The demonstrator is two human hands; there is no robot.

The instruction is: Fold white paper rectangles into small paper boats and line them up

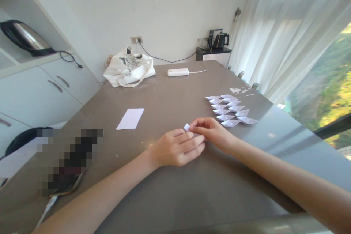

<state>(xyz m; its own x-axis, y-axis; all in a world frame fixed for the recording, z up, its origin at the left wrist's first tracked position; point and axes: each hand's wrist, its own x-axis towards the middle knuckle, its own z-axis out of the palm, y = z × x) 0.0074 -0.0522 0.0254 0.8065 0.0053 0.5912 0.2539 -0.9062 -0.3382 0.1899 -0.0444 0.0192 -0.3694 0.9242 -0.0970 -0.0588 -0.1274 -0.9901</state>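
Between both hands is a small folded piece of white paper (187, 127), mostly covered by the fingers. My left hand (179, 148) curls around its lower left side, knuckles up. The fingertips of my right hand (207, 128) pinch its right edge, and the two hands touch. Just beyond my right hand, several folded white paper boats (229, 111) stand in two rows on the table. To the left lies a stack of white paper sheets (130, 119).
The brown table (153, 98) carries a white bag (128, 67) and a white power bank (178, 72) with a short cable at the back. A blurred-out dark device (74, 164) with a cable lies at left. A curtained window (274, 25) is at right.
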